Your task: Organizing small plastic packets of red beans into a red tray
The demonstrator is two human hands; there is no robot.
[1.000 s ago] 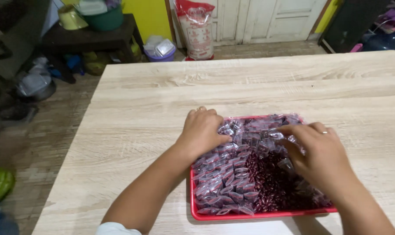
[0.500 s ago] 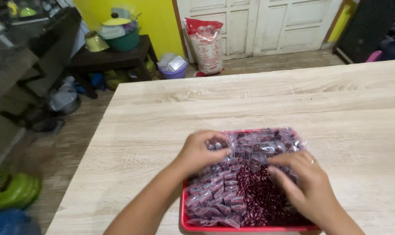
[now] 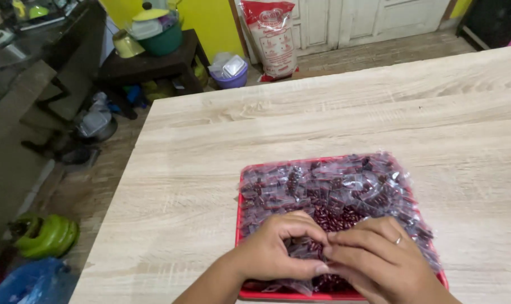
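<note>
Small clear plastic packet of dark red beans (image 3: 300, 250), pinched between the fingertips of both hands, low over the near half of a shallow red square plastic tray (image 3: 243, 225). Left hand (image 3: 275, 253) curled over the packet from the left, thumb and forefinger closed on its edge; right hand (image 3: 374, 256) meeting it from the right, fingertips pressed to the same packet, a thin pale ring on one finger. Both hands touching at the fingertips, wrists resting at the tray's near rim.

Beneath and behind the hands, many more small clear packets of dark red beans (image 3: 334, 183), heaped across the far and right parts of the tray and spilling slightly past its right rim. In the middle of the tray, just beyond the fingers, a patch of loose dark red beans (image 3: 331, 218), uncovered.

Tray lying flat on a wide table of pale wood-grain laminate (image 3: 210, 163), near the table's front edge.

Past the far edge of the table, on a wooden floor: a tall white and red printed sack (image 3: 269, 36) leaning upright against a white door; a purple bowl (image 3: 230, 73) beside it; a dark low side table (image 3: 148, 62) bearing a green pot with a pale lid (image 3: 157, 31). At lower left on the floor, a bright green rounded object (image 3: 47, 233) and a blue plastic bag (image 3: 33, 281).
</note>
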